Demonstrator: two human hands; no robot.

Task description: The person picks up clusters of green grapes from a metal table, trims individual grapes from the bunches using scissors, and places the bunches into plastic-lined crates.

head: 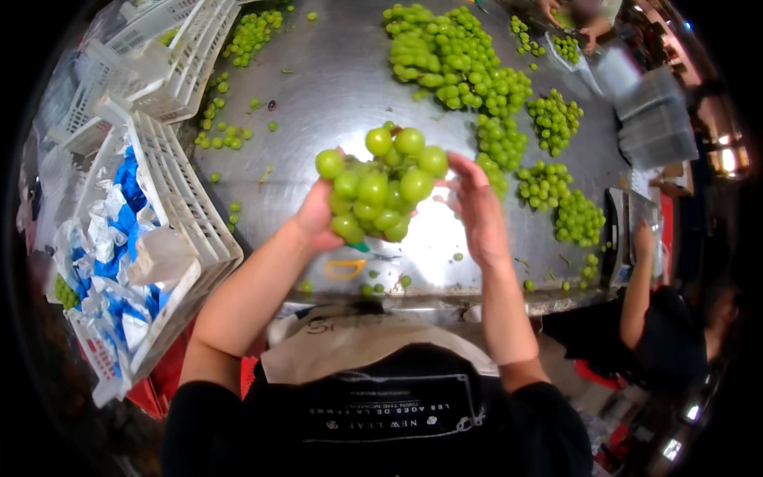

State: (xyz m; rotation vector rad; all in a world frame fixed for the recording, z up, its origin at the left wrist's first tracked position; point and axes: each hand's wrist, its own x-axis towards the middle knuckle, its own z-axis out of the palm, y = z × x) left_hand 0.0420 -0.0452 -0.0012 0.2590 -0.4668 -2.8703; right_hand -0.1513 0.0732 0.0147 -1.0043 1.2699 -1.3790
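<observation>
A bunch of large green grapes (372, 188) is lifted above the metal table (334, 77). My left hand (319, 211) supports it from the left and below, with most of the fingers hidden behind the fruit. Close to the bunch's right side is my right hand (477, 208), fingers spread and somewhat blurred; its index fingertip is at the edge of a grape, and I cannot tell whether it touches. Beneath the bunch on the table lie scissors, whose yellow handle (346, 269) shows while a green part (359, 246) is partly covered.
Green grape bunches (447, 56) are heaped at the far right, with loose grapes (226, 138) at left. White plastic crates (191, 197) line the left edge, one holding blue and white wrappings (122, 220). Clear containers (656, 119) are stacked right. Other people's hands (644, 238) work nearby.
</observation>
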